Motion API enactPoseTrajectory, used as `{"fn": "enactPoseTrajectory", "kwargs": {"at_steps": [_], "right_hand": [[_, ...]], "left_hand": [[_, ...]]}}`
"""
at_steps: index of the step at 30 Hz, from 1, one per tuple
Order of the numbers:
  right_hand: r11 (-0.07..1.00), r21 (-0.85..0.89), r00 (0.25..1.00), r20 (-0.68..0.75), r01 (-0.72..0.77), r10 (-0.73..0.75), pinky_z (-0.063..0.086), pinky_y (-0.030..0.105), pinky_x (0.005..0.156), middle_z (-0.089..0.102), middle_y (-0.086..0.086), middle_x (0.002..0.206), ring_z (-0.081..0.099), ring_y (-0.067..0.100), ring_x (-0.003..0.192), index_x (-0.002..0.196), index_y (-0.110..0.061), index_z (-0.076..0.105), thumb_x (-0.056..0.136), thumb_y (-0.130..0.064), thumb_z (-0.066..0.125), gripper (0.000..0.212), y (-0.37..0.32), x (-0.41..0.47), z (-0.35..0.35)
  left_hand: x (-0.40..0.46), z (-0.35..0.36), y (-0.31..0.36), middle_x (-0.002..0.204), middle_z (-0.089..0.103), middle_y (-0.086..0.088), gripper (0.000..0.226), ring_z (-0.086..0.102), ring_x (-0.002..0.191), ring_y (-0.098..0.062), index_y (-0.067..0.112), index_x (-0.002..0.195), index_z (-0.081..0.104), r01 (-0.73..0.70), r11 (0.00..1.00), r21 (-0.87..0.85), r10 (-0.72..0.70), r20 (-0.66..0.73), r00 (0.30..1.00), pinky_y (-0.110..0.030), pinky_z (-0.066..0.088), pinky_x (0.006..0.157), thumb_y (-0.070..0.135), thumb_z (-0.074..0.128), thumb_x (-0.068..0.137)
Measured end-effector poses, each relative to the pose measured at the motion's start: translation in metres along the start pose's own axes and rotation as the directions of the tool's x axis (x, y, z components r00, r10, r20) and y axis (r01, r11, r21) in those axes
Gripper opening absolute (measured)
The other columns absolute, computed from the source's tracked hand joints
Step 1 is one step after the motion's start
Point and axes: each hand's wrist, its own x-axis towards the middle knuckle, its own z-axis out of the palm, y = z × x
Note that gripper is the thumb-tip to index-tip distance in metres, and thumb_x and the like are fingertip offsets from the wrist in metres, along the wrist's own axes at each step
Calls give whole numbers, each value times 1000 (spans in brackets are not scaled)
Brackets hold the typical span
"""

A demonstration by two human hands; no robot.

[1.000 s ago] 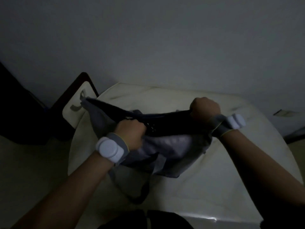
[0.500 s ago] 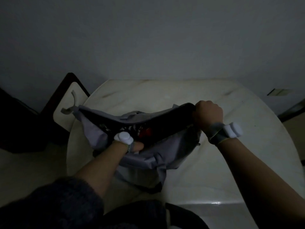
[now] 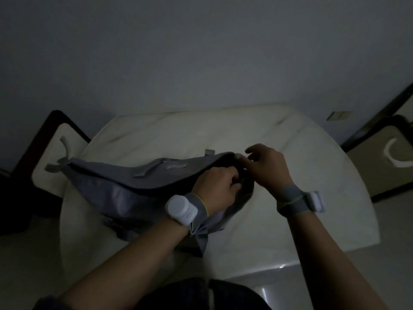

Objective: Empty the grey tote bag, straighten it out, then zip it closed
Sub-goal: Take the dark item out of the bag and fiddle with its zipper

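The grey tote bag (image 3: 125,193) lies across the white table (image 3: 312,198), its mouth a dark slit running from left to right. My left hand (image 3: 218,186) grips the near edge of the bag at its right end, fingers curled into the fabric. My right hand (image 3: 266,166) is just beyond that same end, thumb and forefinger pinching the far rim of the bag, the other fingers spread. Grey straps (image 3: 156,167) lie on the bag's far side. What is inside the bag is hidden.
A dark-framed chair with a pale seat (image 3: 51,153) stands at the table's left, with a bag strap (image 3: 64,146) hanging over it. A second chair (image 3: 391,162) stands at the right. A grey wall rises behind the table. The scene is dim.
My left hand has come out of the bag's middle and moved right to its right end. The bag's mouth has narrowed to a slit. My right hand loosened from a fist to a pinch.
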Motion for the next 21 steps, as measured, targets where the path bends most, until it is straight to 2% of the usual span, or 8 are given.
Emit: {"fn": "enactPoseTrajectory", "kwargs": {"at_steps": [3,6,8,10,14,17,19,21], "right_hand": [[991,33,989,-62,-133,135,48,27,73,71,-1,84,65,19,80,91,-18,70,87,-48,60,32,28,-23,0],[974,145,982,94,-175,162,56,41,73,72,4,73,69,25,74,77,-13,71,93,-43,52,40,43,-40,6],[941,287,979,146,-179,142,58,47,69,73,2,72,70,20,71,81,-18,73,92,-39,55,30,48,-46,8],[932,330,983,147,-149,106,59,45,69,74,-2,76,71,13,73,89,-27,73,86,-42,63,19,50,-50,8],[950,285,981,176,-132,83,56,30,69,74,-7,78,69,4,72,101,-33,71,78,-52,70,30,44,-54,12],[952,282,987,136,-120,84,54,28,76,74,-7,85,68,4,80,102,-32,72,80,-47,71,26,41,-54,16],[951,291,990,114,-109,78,54,31,80,73,-7,91,66,7,86,100,-30,73,81,-43,71,23,38,-53,17],[961,258,994,69,-97,81,51,32,81,69,-2,94,62,13,89,96,-23,74,80,-39,72,22,34,-51,18]], "left_hand": [[0,9,-1,76,67,0,10,62,74,-22,20,87,64,38,999,-36,-38,8,999,-33,50,66,28,61,83],[2,13,-1,76,68,-1,9,62,72,-21,17,85,65,18,996,-87,-20,-17,1000,-37,53,67,24,61,83],[3,15,1,76,67,-1,8,62,71,-20,16,83,64,16,997,-79,-16,-7,1000,-38,53,67,23,62,83],[5,15,3,79,67,-2,9,61,74,-20,14,84,65,25,998,-55,-24,14,1000,-35,52,67,23,64,83],[8,9,8,81,67,-9,7,61,76,-26,13,82,66,-14,999,33,13,39,999,-30,42,63,16,60,85],[9,1,15,83,68,-9,13,62,80,-28,13,86,67,-39,987,153,33,43,999,-26,32,61,16,55,89],[7,-4,15,80,69,-10,16,61,75,-26,12,85,69,-64,985,163,69,-23,997,-21,28,60,18,55,89],[7,-5,14,67,67,-10,17,54,57,-22,10,73,69,-43,996,76,53,-134,990,-17,21,53,17,59,86]]}}
